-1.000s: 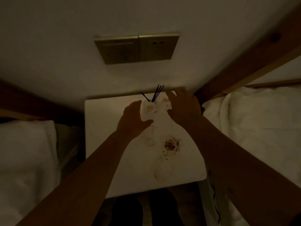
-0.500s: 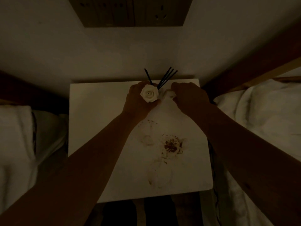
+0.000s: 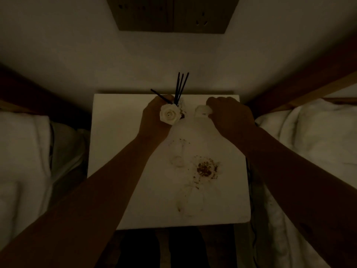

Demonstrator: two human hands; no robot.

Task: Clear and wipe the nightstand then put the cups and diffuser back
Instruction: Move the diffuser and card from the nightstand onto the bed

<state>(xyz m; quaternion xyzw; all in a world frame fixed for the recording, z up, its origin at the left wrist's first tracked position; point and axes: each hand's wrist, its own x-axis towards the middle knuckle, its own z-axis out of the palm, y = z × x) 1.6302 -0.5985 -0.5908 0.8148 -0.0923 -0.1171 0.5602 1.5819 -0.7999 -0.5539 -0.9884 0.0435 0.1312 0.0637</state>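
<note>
Diffuser [image 3: 171,115] gripped in left hand [image 3: 154,120], right hand [image 3: 229,115] gripping pale cup [image 3: 201,111], stained nightstand [image 3: 119,151]

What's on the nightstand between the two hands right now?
Head view: only bare tabletop between the left hand, gripping the diffuser, and the right hand, gripping a cup.

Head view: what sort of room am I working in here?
Probably a twin bedroom, maybe a hotel: a white nightstand stands between two white-sheeted beds, under a wall socket panel.
</note>
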